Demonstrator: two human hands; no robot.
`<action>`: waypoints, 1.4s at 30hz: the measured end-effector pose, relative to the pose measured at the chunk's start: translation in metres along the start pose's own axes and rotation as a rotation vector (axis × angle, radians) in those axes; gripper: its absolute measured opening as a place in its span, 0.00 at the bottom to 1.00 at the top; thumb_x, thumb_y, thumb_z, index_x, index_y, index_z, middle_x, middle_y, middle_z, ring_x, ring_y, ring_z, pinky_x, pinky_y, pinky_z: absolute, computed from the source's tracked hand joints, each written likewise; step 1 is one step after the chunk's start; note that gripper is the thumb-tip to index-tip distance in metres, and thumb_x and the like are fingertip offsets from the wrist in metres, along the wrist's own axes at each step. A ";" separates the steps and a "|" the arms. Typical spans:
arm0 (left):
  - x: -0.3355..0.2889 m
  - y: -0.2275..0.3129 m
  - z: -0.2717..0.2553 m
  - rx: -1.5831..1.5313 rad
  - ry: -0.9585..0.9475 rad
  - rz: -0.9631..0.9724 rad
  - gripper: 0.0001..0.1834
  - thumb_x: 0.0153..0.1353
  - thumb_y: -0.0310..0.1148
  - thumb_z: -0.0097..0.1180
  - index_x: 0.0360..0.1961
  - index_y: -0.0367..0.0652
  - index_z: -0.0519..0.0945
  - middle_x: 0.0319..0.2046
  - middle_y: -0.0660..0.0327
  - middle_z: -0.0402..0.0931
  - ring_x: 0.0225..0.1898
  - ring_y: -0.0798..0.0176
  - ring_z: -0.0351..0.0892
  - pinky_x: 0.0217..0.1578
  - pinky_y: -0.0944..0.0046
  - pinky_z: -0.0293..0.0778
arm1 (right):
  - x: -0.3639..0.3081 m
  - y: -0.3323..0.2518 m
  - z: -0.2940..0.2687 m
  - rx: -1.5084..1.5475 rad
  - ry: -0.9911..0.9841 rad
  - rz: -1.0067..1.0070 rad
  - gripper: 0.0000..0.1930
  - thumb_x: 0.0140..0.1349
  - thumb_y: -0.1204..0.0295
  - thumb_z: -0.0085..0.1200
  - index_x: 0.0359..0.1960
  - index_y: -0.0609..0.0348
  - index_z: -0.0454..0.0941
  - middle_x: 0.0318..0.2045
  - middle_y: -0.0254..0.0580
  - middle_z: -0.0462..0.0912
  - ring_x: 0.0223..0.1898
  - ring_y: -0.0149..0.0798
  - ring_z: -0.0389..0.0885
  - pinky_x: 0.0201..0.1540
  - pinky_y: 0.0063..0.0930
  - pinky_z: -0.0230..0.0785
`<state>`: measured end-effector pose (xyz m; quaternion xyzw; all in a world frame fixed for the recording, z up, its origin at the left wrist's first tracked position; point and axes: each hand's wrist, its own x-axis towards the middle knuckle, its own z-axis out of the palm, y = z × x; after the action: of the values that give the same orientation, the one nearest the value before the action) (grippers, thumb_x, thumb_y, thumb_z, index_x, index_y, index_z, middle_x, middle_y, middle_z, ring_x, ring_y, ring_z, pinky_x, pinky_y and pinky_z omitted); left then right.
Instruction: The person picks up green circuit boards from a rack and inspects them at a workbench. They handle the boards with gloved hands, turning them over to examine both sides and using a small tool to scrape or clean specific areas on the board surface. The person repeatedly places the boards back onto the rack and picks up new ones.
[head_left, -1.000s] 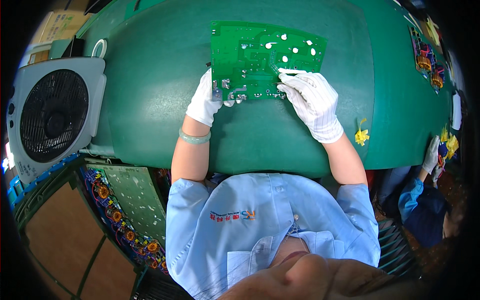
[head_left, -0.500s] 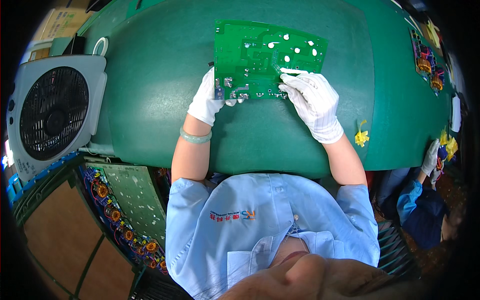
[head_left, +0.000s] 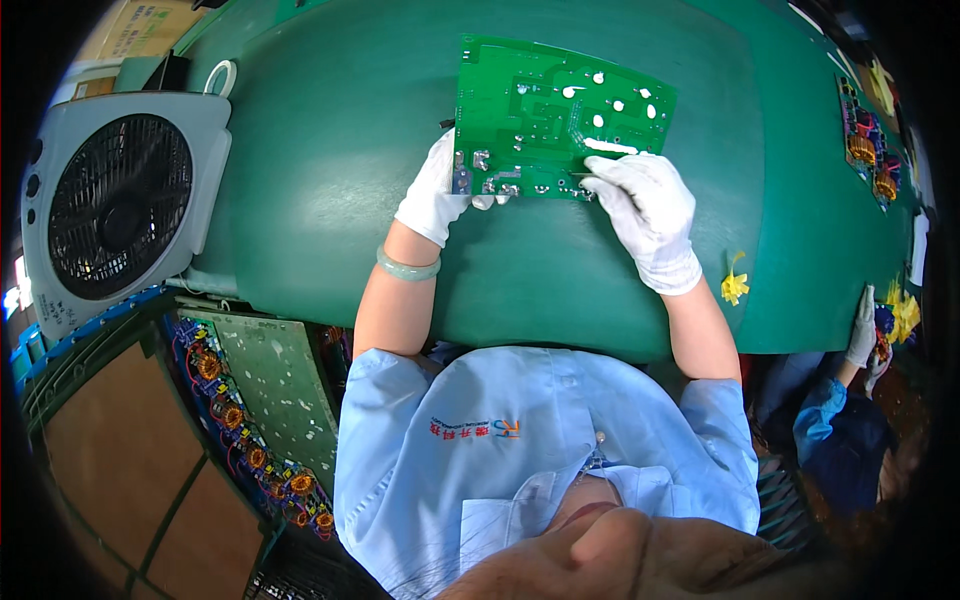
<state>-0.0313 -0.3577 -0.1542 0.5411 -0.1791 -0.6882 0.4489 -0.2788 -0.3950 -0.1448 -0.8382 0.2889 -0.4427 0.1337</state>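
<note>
A green printed circuit board [head_left: 545, 110] is held up over the green table, solder side toward me, with white blobs, a white strip and shiny solder joints on it. My left hand [head_left: 437, 195], in a white glove, grips the board by its lower left edge; the fingers are partly hidden behind it. At the board's lower right, my gloved right hand [head_left: 645, 205] is closed in a pinch beside the white strip. A thin dark sliver [head_left: 581, 174] sticks out from its fingertips over the board; its kind is too small to tell.
A grey box fan [head_left: 118, 205] stands at the left. Boards with copper coils [head_left: 232, 415] fill a rack below it, and another populated board [head_left: 862, 140] lies at the far right. A yellow scrap [head_left: 735, 287] rests near the table's right edge. A co-worker's gloved hand [head_left: 862, 330] shows beyond.
The whole scene has shifted slightly right in the picture. My right hand has turned a little at the board's lower right, its fingers still pinched; my left hand keeps its hold.
</note>
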 end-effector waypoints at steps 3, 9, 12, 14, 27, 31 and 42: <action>-0.004 0.006 0.003 -0.020 -0.037 -0.021 0.23 0.70 0.46 0.39 0.46 0.36 0.76 0.30 0.49 0.79 0.19 0.55 0.75 0.10 0.70 0.55 | -0.009 -0.001 -0.008 0.173 0.139 0.311 0.07 0.61 0.72 0.61 0.39 0.59 0.81 0.32 0.39 0.86 0.31 0.34 0.83 0.34 0.26 0.75; -0.001 0.002 -0.003 -0.062 -0.086 -0.023 0.22 0.69 0.50 0.45 0.46 0.41 0.74 0.28 0.53 0.80 0.18 0.57 0.77 0.11 0.68 0.59 | -0.016 0.032 -0.032 0.335 0.512 0.632 0.16 0.67 0.64 0.59 0.45 0.66 0.74 0.30 0.38 0.81 0.25 0.23 0.73 0.28 0.18 0.69; -0.003 -0.001 -0.003 -0.058 -0.089 0.039 0.23 0.69 0.49 0.43 0.46 0.39 0.74 0.29 0.50 0.80 0.19 0.56 0.77 0.11 0.69 0.58 | -0.005 0.043 -0.032 0.329 0.708 0.683 0.15 0.67 0.67 0.58 0.46 0.67 0.73 0.30 0.37 0.79 0.26 0.24 0.74 0.27 0.19 0.69; -0.007 -0.001 0.000 -0.018 -0.049 0.077 0.25 0.69 0.47 0.40 0.48 0.34 0.75 0.32 0.46 0.79 0.20 0.53 0.75 0.11 0.70 0.57 | -0.006 0.050 -0.030 0.282 0.699 0.756 0.17 0.66 0.69 0.58 0.50 0.69 0.72 0.36 0.41 0.79 0.29 0.26 0.76 0.30 0.20 0.71; 0.001 -0.003 -0.011 -0.068 -0.042 -0.067 0.24 0.69 0.48 0.40 0.49 0.36 0.73 0.32 0.46 0.79 0.19 0.52 0.76 0.10 0.67 0.59 | -0.011 0.058 -0.021 0.525 0.390 0.843 0.18 0.75 0.61 0.43 0.60 0.56 0.72 0.27 0.30 0.76 0.17 0.18 0.62 0.21 0.14 0.58; 0.002 -0.006 -0.015 -0.085 -0.064 -0.063 0.23 0.69 0.46 0.40 0.49 0.36 0.73 0.32 0.46 0.79 0.19 0.50 0.76 0.10 0.65 0.58 | -0.011 0.051 -0.019 0.523 0.371 0.788 0.18 0.76 0.63 0.40 0.61 0.56 0.71 0.31 0.32 0.77 0.24 0.20 0.67 0.28 0.15 0.64; 0.006 -0.010 -0.019 -0.100 -0.047 -0.073 0.24 0.69 0.48 0.40 0.47 0.35 0.74 0.31 0.46 0.79 0.19 0.49 0.76 0.09 0.63 0.62 | -0.016 0.051 -0.014 0.435 0.434 0.693 0.17 0.75 0.69 0.40 0.61 0.61 0.67 0.38 0.40 0.81 0.34 0.26 0.75 0.36 0.20 0.71</action>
<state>-0.0180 -0.3524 -0.1716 0.5080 -0.1350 -0.7246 0.4457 -0.3155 -0.4257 -0.1717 -0.5326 0.4740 -0.5872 0.3831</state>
